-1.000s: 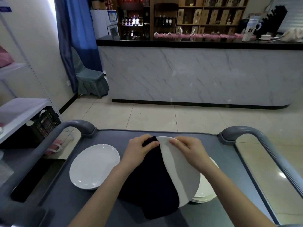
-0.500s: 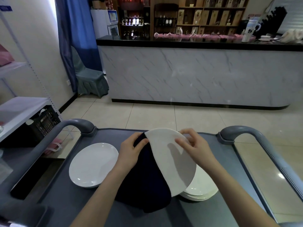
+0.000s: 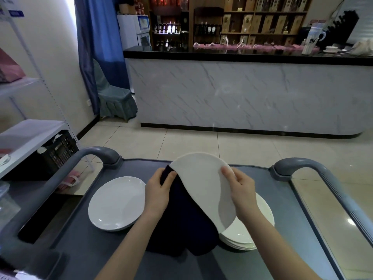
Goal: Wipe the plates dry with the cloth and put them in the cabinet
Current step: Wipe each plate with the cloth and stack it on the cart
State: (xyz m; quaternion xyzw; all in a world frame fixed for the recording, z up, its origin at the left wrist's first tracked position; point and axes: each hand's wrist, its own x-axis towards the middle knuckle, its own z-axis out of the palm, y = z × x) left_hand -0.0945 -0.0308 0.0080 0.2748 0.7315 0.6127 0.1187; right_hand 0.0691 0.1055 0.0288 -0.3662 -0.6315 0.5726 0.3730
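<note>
We see the left hand (image 3: 159, 190) with its fingers curled tight round a bunch of dark navy cloth (image 3: 181, 215) at the left edge of a round white plate (image 3: 201, 178). The right hand (image 3: 242, 188) pinches the plate's right rim, thumb on the near face and fingers behind. The plate is lifted and tilted, with the cloth covering its lower left part and draping down onto the grey plastic cart (image 3: 292, 209). A stack of white plates (image 3: 252, 229) sits on the cart just beneath the right hand, and a single white plate (image 3: 117, 203) lies to the left. Beyond stands a marble-patterned counter (image 3: 242, 93) with a tall white jug (image 3: 311, 40) whose dark print we cannot read. The blue label (image 3: 16, 13) on the wall and the wine bottles (image 3: 169, 28) are too blurred to read.
</note>
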